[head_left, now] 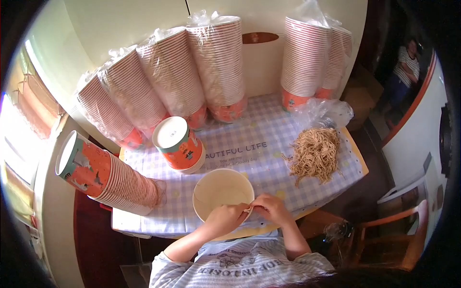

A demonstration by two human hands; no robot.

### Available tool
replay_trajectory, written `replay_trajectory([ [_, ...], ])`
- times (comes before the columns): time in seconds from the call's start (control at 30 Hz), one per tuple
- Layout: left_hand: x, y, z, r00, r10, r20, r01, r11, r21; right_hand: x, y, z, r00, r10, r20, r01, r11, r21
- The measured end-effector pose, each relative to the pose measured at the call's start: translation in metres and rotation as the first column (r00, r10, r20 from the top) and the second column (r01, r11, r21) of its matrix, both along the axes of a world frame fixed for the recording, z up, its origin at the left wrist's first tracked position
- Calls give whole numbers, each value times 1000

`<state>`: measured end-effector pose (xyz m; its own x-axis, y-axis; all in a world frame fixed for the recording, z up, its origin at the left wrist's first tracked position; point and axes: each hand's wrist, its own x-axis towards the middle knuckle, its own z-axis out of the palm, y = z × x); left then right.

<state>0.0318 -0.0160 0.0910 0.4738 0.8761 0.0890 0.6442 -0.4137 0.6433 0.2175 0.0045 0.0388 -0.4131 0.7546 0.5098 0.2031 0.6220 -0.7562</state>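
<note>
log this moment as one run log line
left hand: fingers at near-right rim of white tub | right hand: fingers there too | grip: too small to tell | tan cord pile: on checked tablecloth, right

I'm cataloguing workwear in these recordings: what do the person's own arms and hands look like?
The left hand and right hand are ungloved. Both forearms are uncovered, with no watch or bracelet visible. Short, loose sleeves, pale grey with lighter stripes, end around the elbows.
</note>
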Motion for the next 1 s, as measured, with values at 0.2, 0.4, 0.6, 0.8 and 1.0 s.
replay_trajectory([
  [0.2, 2, 10, -9, 997, -32, -65, 38, 996, 83, -4, 5, -4, 1000, 8, -14, -8, 1000, 2],
  [0.4, 1, 19, -9, 997, -1, -78, 13, 988, 152, -9, 18, -6, 1000, -20, 14, 19, 999, 49],
  [0.6, -13, 30, -3, 999, 35, -16, -34, 999, 42, -8, 22, -10, 995, -24, -93, 31, 997, 72],
  [0.8, -29, 38, 0, 993, 10, 118, 4, 994, -111, -13, 9, -13, 962, -101, -253, 103, 995, -7],
  [1.0, -28, 48, 5, 935, -21, 354, 158, 918, -363, -22, 6, 1, 947, -117, -298, 121, 993, -5],
])
